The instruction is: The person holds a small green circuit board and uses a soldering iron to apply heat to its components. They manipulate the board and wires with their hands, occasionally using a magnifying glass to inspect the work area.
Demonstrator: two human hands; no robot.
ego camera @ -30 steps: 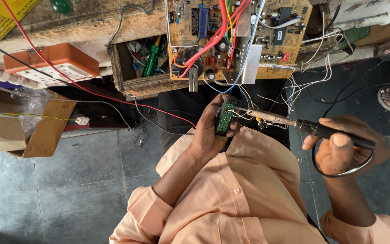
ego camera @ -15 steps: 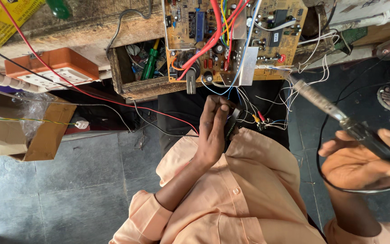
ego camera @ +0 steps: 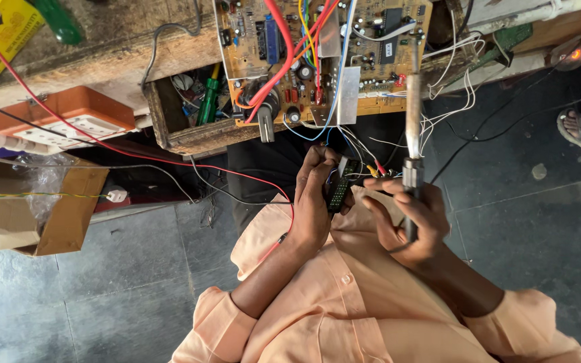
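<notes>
My left hand (ego camera: 312,202) grips a small dark green circuit board (ego camera: 338,191) with coloured wires running off it. My right hand (ego camera: 408,218) is closed around the handle of a soldering iron (ego camera: 412,114), whose long shaft points up over the large tan circuit board (ego camera: 371,60). My right fingertips touch the small board's edge. The large board lies on a worn wooden bench (ego camera: 102,47) and carries red, blue and white wires. Both forearms come out of peach shirt sleeves.
An open wooden drawer (ego camera: 189,114) holds a green-handled screwdriver (ego camera: 206,101). An orange and white power strip (ego camera: 68,121) sits at left above a cardboard box (ego camera: 42,215). Another person's sandalled foot (ego camera: 579,131) rests on the dark tiled floor at right.
My right hand has swung in from the far right to meet my left hand, and the soldering iron has turned from slanting to nearly upright. The left hand stayed holding the small board.
</notes>
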